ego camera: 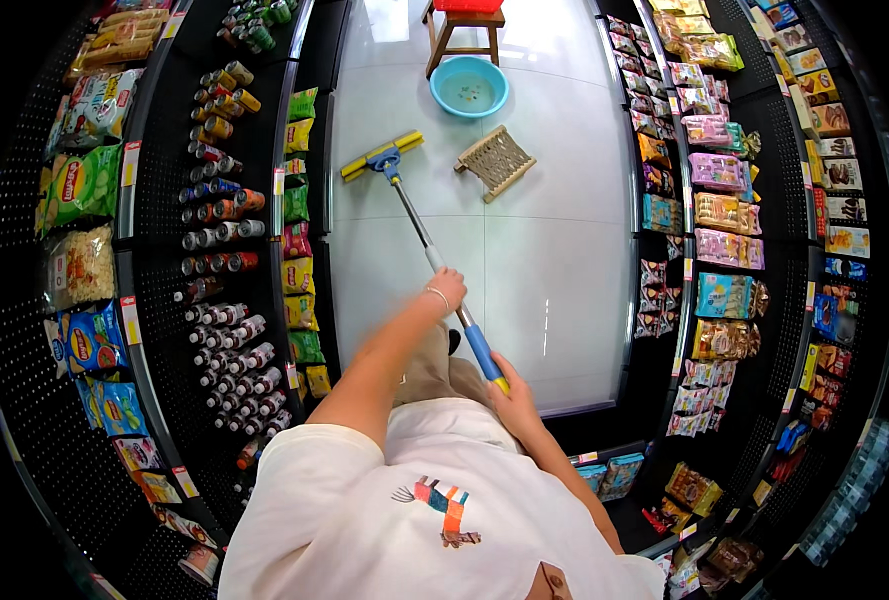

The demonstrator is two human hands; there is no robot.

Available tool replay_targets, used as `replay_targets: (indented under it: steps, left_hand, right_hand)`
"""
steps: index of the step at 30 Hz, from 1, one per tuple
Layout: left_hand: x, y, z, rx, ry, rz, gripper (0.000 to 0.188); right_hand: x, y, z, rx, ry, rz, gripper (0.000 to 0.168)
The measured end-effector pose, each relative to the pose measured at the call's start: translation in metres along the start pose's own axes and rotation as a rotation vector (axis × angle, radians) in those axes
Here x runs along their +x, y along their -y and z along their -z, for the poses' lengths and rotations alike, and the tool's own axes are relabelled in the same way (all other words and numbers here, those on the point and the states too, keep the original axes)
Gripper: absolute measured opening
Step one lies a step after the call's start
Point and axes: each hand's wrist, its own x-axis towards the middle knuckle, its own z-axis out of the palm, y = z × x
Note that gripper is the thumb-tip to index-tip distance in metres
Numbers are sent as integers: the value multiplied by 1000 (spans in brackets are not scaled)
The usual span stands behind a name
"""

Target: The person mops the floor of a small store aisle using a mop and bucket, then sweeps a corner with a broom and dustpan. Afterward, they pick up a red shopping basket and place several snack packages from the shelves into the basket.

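A sponge mop (412, 217) with a yellow head and a steel and blue pole slants across the floor, its head lying near the left shelf. My left hand (446, 289), with a thin bracelet at the wrist, is closed around the pole's grey middle part. Lower down, my right hand (510, 390) grips the yellow end of the blue handle. Past the mop head, to the right, a wooden rack or frame with crisscross webbing (495, 163) rests on the floor. Behind it stands a turquoise basin (469, 88) of water with small coloured patches visible in it.
A wooden stool (465, 21) with a red top stands just behind the basin. Black shelves line both sides, holding chip bags (84, 187), drink cans (223, 202), bottles (242, 360) and packaged snacks (726, 251). A low shelf edge (579, 409) crosses near my right arm.
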Motion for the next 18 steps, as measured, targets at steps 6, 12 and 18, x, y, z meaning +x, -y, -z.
replay_targets:
  steps: [6, 12, 18]
  left_hand:
    - [-31, -107, -8, 13, 115, -40, 16]
    - [-56, -188, -30, 13, 415, -466, 20]
    - [-57, -203, -41, 44, 730, -698, 30]
  right_hand:
    - [-93, -38, 21, -129, -56, -46, 52]
    - [-193, -111, 8, 65, -104, -171, 53]
    - [-221, -99, -14, 161, -183, -240, 55]
